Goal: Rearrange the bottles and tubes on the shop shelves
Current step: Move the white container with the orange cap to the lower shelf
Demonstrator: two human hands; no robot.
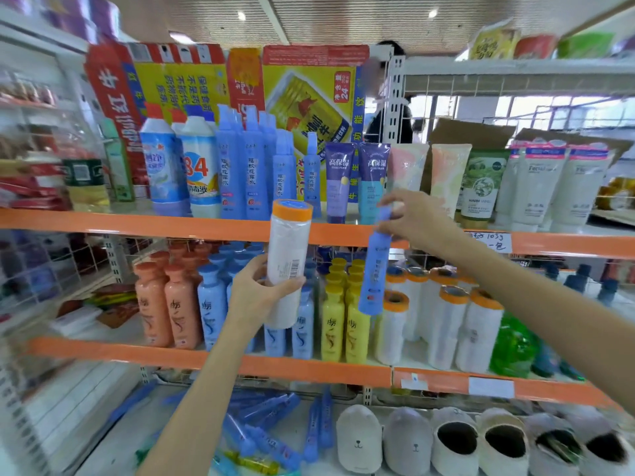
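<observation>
My left hand (256, 292) grips a white roll with an orange top (288, 245) by its lower half, upright, in front of the middle shelf. My right hand (417, 218) pinches the cap end of a slim blue bottle (374, 269), which hangs down in front of the orange shelf edge (171, 223). Tall blue bottles of the same kind (247, 166) stand on the upper shelf, beside two purple tubes (357, 180). More white rolls with orange tops (453, 321) stand on the middle shelf at the right.
The middle shelf holds orange (165, 304), blue (211, 304) and yellow shampoo bottles (343, 321) and a green bottle (513, 345). White and pink tubes (536, 183) fill the upper right. Loose blue bottles (268, 427) and slippers (453, 441) lie on the bottom shelf. A person (388, 108) stands behind the rack.
</observation>
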